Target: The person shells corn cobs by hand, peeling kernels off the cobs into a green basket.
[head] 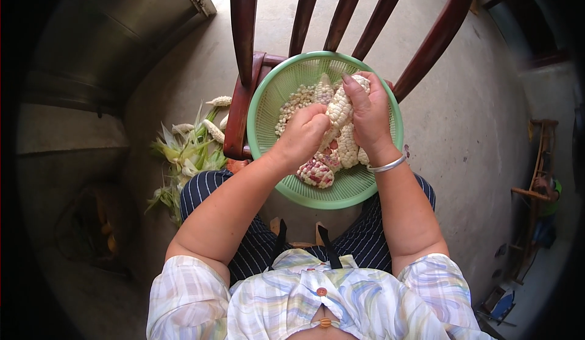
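Observation:
A whitish ear of corn (339,108) slants across a green plastic colander (257,125). Around its upper end my right hand (372,116) is wrapped, thumb along the kernels. My left hand (301,134) grips its lower part, fingers curled and largely hidden. Loose pale kernels (297,102) lie in the colander beyond my left hand. Beneath my hands are more ears, among them a red-and-white ear (316,173) towards me, a white ear (348,146), and a pale ear (323,88) at the far side.
The colander rests on a dark red wooden chair (237,125), whose slatted back (340,13) rises on the far side. Corn husks (183,162) and several bare cobs (213,130) lie on the concrete floor (457,125) at left. A person (550,203) is at far right by wooden furniture (541,157).

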`<state>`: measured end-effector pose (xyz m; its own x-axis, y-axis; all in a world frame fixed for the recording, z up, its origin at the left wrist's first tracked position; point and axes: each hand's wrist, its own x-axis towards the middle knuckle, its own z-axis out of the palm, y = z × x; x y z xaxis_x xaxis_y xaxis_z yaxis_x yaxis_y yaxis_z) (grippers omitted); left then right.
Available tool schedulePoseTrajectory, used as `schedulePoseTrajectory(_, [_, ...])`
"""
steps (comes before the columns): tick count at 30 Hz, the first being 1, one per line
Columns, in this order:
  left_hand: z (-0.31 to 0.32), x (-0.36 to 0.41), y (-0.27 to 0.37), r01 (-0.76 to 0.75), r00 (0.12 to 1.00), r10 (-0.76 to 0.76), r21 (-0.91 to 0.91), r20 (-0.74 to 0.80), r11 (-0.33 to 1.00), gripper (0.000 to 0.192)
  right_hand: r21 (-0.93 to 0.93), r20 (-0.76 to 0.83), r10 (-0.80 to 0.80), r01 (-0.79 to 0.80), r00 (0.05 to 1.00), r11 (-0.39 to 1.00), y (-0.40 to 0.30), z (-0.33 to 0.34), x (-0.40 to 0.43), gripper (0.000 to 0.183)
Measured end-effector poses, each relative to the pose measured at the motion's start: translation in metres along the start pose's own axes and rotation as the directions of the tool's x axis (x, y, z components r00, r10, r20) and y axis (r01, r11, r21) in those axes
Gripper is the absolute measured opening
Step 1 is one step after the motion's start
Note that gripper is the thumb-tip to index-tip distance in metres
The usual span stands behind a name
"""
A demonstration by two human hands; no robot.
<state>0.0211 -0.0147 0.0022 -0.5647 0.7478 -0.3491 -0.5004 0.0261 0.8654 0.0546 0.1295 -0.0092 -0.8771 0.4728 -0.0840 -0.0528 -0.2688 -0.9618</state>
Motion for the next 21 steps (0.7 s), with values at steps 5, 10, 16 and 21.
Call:
schedulePoseTrajectory(5, [0.002,0.001,-0.006,-0.018,1.000,0.018,-0.009,-0.016,1.000,0.032,0.000,-0.006,-0.005,0.005,1.000,1.000,0.003,-0.002,0.003,0.026])
schedulePoseTrajectory(10, [0.001,-0.001,-0.004,-0.021,1.000,0.021,-0.031,0.006,0.999,0.029,0.064,-0.001,0.046,-0.046,0.999,0.997,0.002,-0.004,0.004,0.028])
schedulePoseTrajectory(16, [0.003,0.001,-0.010,-0.245,0.947,0.295,0.309,-0.128,0.919,0.024,0.086,-0.013,0.044,-0.043,0.999,0.995,0.002,-0.003,0.004,0.027])
schedulePoseTrajectory(21, [-0.001,-0.002,0.000,-0.320,0.899,0.416,0.441,-0.138,0.839,0.021,0.050,0.000,0.052,-0.052,0.999,0.997,0.000,-0.006,0.005,0.026])
